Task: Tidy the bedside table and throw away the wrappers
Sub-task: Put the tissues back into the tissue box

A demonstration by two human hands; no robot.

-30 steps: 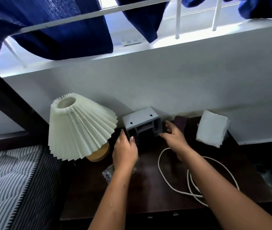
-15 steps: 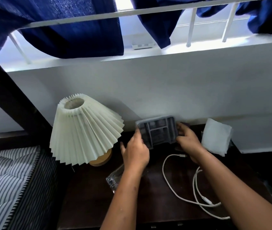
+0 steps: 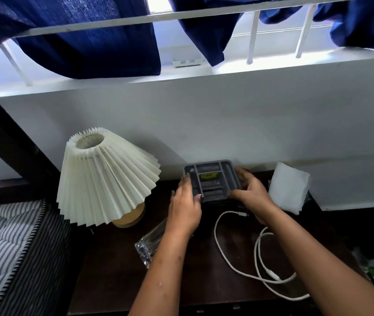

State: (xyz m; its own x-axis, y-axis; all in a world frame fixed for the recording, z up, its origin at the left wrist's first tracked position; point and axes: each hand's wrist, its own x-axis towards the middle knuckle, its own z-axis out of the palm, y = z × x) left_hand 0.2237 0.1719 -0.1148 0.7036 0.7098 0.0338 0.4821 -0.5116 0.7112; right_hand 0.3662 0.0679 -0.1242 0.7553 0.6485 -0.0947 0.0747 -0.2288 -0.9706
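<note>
A grey plastic organiser tray (image 3: 211, 180) with several compartments and a yellow label lies open side up at the back of the dark bedside table (image 3: 117, 281), close to the wall. My left hand (image 3: 184, 207) grips its left edge and my right hand (image 3: 251, 195) grips its right front corner. A clear crumpled plastic wrapper (image 3: 150, 244) lies on the table just under my left forearm. A white charging cable (image 3: 259, 254) loops across the table's right half.
A pleated cream lamp (image 3: 103, 181) on a wooden base stands at the table's left. A folded white cloth (image 3: 289, 187) leans at the back right. A striped mattress (image 3: 3, 249) lies to the left. Crumpled plastic (image 3: 368, 264) shows beyond the table's right edge.
The grey tray was standing on edge with its back showing; both hands have taken it, turned it open side up and lowered it onto the table by the wall.
</note>
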